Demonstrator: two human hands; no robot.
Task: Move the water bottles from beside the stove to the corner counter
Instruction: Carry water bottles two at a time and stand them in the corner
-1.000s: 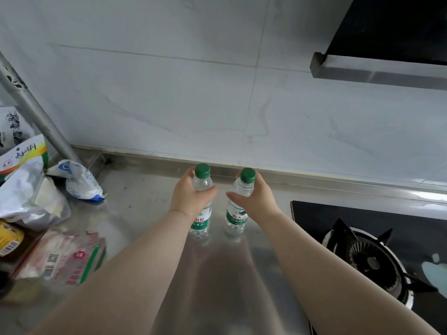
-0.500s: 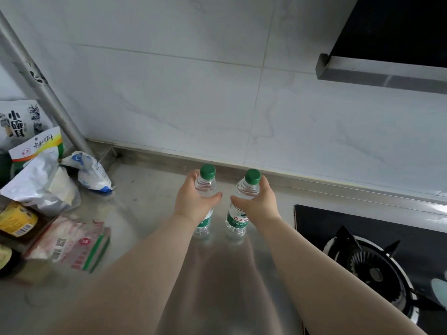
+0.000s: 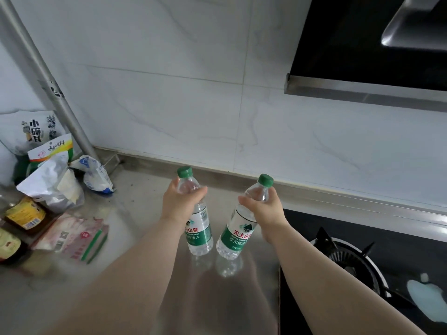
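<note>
Gripping the left bottle (image 3: 198, 229) near its neck with the left hand (image 3: 180, 204); clasping the tilted right bottle (image 3: 235, 238) in the right hand (image 3: 264, 210), over the counter (image 3: 135, 204) by the stove (image 3: 350, 252).

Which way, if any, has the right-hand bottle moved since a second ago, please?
Yes: the right bottle stood upright; now its cap tilts toward the stove, gripped by the right hand.

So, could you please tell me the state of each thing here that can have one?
Left bottle: capped, gripped by the left hand.
Right bottle: capped, tilted, gripped by the right hand.
Stove burner: no flame visible.
Foil bag: crumpled.
</note>
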